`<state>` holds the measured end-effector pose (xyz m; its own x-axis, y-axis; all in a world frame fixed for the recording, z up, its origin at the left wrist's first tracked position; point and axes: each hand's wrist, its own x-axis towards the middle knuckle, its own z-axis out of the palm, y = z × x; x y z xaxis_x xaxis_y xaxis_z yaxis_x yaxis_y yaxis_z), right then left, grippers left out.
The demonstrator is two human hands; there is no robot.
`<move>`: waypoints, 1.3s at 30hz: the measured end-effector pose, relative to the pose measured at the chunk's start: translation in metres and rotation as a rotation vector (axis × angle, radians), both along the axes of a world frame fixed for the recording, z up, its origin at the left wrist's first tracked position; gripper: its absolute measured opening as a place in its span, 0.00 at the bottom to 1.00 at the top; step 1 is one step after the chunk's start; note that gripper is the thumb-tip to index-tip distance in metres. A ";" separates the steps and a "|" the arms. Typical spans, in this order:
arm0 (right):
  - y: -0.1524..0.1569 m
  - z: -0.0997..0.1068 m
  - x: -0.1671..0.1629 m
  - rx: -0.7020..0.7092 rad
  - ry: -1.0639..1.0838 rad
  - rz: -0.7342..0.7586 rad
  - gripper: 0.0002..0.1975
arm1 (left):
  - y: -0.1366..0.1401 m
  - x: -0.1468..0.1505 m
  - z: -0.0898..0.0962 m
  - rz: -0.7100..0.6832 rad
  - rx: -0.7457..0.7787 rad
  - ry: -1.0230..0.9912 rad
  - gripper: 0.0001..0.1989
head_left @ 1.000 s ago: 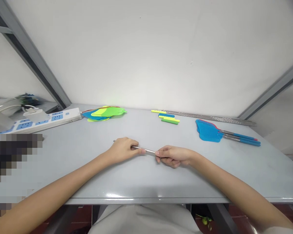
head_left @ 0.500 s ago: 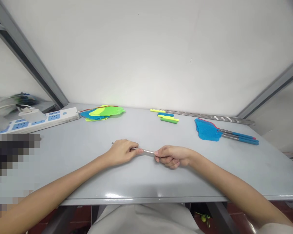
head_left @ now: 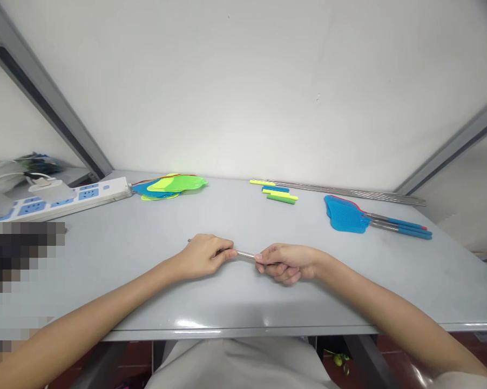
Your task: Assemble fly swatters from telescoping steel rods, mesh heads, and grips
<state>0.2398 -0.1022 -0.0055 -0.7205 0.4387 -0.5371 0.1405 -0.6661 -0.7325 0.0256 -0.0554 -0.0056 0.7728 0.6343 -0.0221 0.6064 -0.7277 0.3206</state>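
Observation:
Between my two hands runs a thin metal rod (head_left: 245, 255), held roughly level just above the table. My left hand (head_left: 206, 255) is closed over it from above, and a short end of the rod pokes out past the knuckles on the left. Thumb and fingers of my right hand (head_left: 283, 262) pinch the rod at its other side; the end there is hidden by the fingers. Only a small stretch of bare metal shows in the gap between the hands.
Blue fly swatters (head_left: 346, 215) with metal shafts lie at right. Loose coloured swatter heads (head_left: 178, 183) rest at back left, beside a white power strip (head_left: 101, 193). Short coloured sleeves (head_left: 282, 199) and long metal rods (head_left: 349, 192) lie along the wall. Pixelated patch at left.
Both hands keep their hold on the metal rod. They sit almost where they were, with only a very slight shift.

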 end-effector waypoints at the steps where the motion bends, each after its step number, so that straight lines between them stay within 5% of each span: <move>1: 0.000 0.000 0.000 0.005 -0.005 0.001 0.11 | 0.000 0.000 0.000 -0.010 -0.002 0.000 0.20; 15: 0.007 0.008 0.008 0.081 -0.006 0.024 0.11 | -0.002 0.003 0.011 0.050 0.189 0.053 0.22; 24: 0.009 0.005 0.007 0.132 -0.041 -0.004 0.13 | 0.006 -0.002 0.019 -0.012 0.123 0.018 0.21; 39: 0.013 -0.002 0.011 0.134 -0.009 -0.050 0.13 | 0.019 -0.013 0.022 0.178 0.306 0.006 0.22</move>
